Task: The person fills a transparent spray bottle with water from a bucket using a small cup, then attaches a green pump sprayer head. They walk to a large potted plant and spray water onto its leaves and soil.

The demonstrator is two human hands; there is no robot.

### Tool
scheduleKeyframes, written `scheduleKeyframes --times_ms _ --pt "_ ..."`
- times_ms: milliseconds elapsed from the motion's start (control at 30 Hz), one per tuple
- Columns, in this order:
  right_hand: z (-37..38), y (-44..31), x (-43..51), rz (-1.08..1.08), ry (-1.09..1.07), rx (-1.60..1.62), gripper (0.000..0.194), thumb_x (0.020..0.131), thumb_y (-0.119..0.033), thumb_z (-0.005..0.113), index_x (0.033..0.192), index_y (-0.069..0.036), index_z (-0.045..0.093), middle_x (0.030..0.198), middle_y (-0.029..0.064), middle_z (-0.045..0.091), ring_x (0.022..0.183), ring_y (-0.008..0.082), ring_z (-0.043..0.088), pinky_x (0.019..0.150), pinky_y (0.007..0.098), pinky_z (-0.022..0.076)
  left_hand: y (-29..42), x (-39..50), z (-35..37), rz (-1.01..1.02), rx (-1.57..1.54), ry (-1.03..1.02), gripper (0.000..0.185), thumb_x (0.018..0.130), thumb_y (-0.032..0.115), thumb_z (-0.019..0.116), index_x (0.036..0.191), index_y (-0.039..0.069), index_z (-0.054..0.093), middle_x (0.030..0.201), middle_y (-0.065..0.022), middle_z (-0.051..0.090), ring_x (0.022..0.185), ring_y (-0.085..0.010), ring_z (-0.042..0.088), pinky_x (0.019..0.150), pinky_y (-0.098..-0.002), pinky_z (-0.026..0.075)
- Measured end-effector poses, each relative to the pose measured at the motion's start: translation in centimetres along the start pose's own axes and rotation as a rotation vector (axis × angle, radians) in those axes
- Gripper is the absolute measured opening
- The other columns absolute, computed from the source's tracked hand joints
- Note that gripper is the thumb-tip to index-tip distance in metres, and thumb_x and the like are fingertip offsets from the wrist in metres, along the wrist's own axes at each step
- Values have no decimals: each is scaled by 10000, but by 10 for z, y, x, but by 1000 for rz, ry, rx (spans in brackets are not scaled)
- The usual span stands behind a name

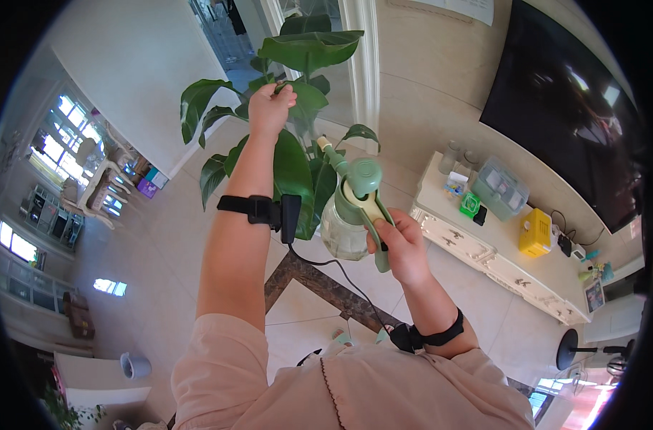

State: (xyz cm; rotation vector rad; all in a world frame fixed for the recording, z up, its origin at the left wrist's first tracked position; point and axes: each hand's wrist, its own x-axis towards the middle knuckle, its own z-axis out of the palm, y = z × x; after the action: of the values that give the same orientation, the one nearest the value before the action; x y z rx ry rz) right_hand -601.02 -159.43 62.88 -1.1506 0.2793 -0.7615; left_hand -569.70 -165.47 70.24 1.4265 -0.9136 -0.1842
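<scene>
A tall broad-leaved potted plant [291, 177] stands before me, its pot hidden behind leaves and my arms. My left hand [273, 106] reaches in among the upper leaves and pinches the edge of a green leaf [309, 99]. In my right hand [402, 244] is a spray bottle [348, 231] with a clear ribbed body and a green trigger head. My fingers wrap its handle and trigger. Its pale nozzle [323, 142] points up and left at the foliage, close to the leaves. A faint haze hangs just above the nozzle; I cannot tell for certain that it is mist.
A white cabinet [466, 252] on the right bears a clear storage box [498, 188], a yellow box [536, 233] and glassware. Above it hangs a large television [563, 107]. A cable [353, 279] links my two wrist straps. Behind the plant is a white door frame [365, 70].
</scene>
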Motion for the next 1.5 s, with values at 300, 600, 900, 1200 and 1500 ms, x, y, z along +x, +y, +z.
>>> scheduleKeyframes --times_ms 300,600,900,1200,1500 --pt "-14 18 -6 210 201 -110 184 924 -144 516 919 22 594 647 37 582 571 70 481 529 230 362 11 -32 -20 -83 598 -165 363 827 299 703 1018 -5 646 763 -103 662 733 -226 648 668 -305 491" --pt "-21 -48 -20 -93 18 38 207 926 -131 487 917 41 603 705 70 594 563 112 530 536 250 416 96 -23 15 758 558 85 160 740 124 708 897 109 680 1026 -39 626 862 -262 642 722 -354 516" --pt "-30 -94 -28 43 38 -159 211 937 -130 476 945 35 606 648 38 570 552 93 496 541 230 380 19 -107 -1 761 857 -243 289 623 -2 681 894 97 693 1103 -56 638 924 -273 631 783 -369 517" --pt "-40 -138 -38 245 0 -175 244 940 -164 468 889 38 593 610 76 582 522 126 510 532 245 407 39 -182 -22 927 791 -81 142 599 31 657 724 93 632 874 -7 596 698 -194 581 644 -325 469" --pt "-43 -162 -12 198 -77 -309 255 936 -185 463 889 35 582 602 74 579 539 131 502 544 251 406 45 -228 -42 830 745 -127 209 582 13 658 778 84 651 937 -22 618 750 -226 595 689 -359 470"
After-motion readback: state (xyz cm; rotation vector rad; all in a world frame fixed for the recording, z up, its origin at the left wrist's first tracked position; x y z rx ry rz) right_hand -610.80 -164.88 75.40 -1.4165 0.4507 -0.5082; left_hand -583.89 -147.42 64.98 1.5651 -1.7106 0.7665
